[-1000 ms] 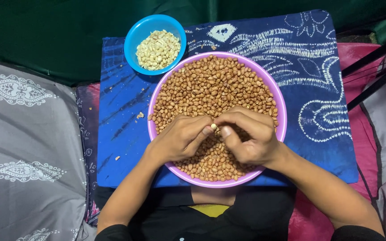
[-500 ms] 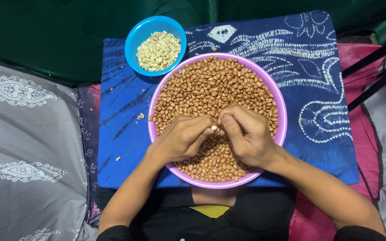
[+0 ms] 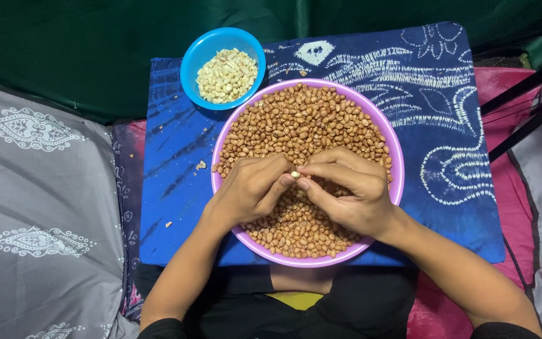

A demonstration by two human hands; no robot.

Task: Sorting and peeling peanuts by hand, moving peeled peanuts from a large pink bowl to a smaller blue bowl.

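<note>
A purple bowl (image 3: 396,164) full of brown-skinned peanuts (image 3: 302,122) sits on a blue patterned cloth (image 3: 403,69). Both hands hover over the bowl's near half. My left hand (image 3: 249,191) and my right hand (image 3: 346,188) meet fingertip to fingertip, pinching one pale peeled peanut (image 3: 295,174) between them. A smaller blue bowl (image 3: 199,50) of pale peeled peanuts (image 3: 226,75) stands at the far left, touching the purple bowl's rim.
Bits of peanut skin (image 3: 201,165) lie on the blue cloth left of the purple bowl. A grey patterned cushion (image 3: 39,207) lies to the left, pink fabric (image 3: 503,188) and dark rods (image 3: 528,119) to the right, green cloth (image 3: 83,44) behind.
The hands stay together over the bowl; the fingers have shifted slightly while working the peanut, which now shows pale between the fingertips.
</note>
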